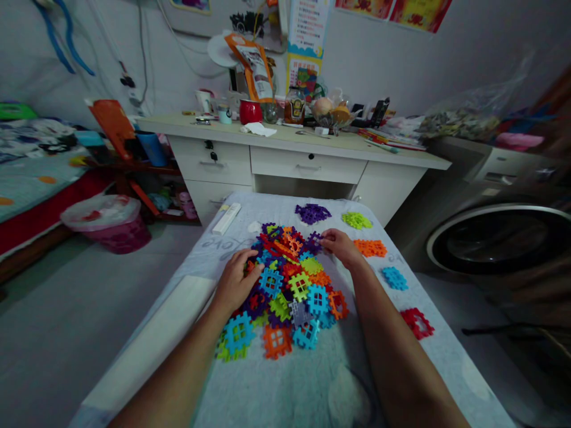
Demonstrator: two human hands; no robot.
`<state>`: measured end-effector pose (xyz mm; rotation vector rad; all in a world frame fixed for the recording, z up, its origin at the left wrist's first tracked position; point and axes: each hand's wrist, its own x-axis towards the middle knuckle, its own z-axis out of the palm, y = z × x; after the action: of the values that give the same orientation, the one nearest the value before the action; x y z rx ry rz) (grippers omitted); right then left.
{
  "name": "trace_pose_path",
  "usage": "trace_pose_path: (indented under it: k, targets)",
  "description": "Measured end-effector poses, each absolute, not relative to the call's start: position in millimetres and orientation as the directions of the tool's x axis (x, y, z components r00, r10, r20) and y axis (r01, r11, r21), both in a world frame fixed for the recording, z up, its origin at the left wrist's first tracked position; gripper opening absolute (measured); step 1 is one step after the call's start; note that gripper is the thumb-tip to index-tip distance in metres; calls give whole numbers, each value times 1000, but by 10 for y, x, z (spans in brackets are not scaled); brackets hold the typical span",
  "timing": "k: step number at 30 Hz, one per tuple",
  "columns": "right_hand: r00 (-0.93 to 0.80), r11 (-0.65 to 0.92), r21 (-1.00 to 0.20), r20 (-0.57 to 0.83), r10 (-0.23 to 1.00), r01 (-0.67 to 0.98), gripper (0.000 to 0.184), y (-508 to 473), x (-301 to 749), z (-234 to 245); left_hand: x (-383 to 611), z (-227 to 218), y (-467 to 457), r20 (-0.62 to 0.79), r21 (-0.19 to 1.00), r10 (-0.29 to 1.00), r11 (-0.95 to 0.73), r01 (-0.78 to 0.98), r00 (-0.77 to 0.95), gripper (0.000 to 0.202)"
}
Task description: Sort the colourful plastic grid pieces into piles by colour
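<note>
A mixed heap of plastic interlocking building blocks (pixel 300 285) in purple, red, orange, blue and green lies on the cloth-covered table (pixel 276 392). My left hand (pixel 236 279) rests against the heap's left side, thumb and fingers apart, beside a blue window-shaped block (pixel 270 282). At the heap's upper right, my right hand (pixel 339 245) pinches a purple block (pixel 314 240) between thumb and fingers. Separate groups lie along the far and right side: purple blocks (pixel 313 213), green blocks (pixel 357 220), orange blocks (pixel 370 248), blue blocks (pixel 395 277) and red blocks (pixel 417 323).
A long white box (pixel 226 219) lies at the table's far left. Behind stands a white desk (pixel 307 163) crowded with jars, a red cup (pixel 250 112) and papers. To the right is a washing machine (pixel 499 220); a pink bin (pixel 109 226) stands on the left floor.
</note>
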<state>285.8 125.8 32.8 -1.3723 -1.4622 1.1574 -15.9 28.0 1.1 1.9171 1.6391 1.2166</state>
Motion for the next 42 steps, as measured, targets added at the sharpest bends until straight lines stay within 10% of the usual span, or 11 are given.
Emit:
trace_pose_path:
  k: [7, 15, 28, 35, 42]
  targets:
    - [106, 171, -598, 400, 911, 783, 14, 1321, 2889, 327, -158, 24, 272, 376, 724, 926, -278, 631, -23, 35]
    - [-134, 160, -399, 92, 987, 903, 30, 1286, 2977, 335, -154, 28, 271, 387, 723, 921, -276, 633, -40, 35]
    - [-182, 173, -339, 3, 983, 925, 63, 1318, 3110, 225, -160, 0, 284, 389, 719, 921, -289, 632, -22, 35]
    - [-101, 95, -465, 11, 995, 880, 43, 1323, 3188, 310, -153, 28, 281, 380, 723, 924, -279, 632, -27, 35]
    - [57, -53, -880, -29, 998, 473, 15, 1501, 3059, 384, -164, 21, 281, 381, 720, 924, -277, 636, -29, 34]
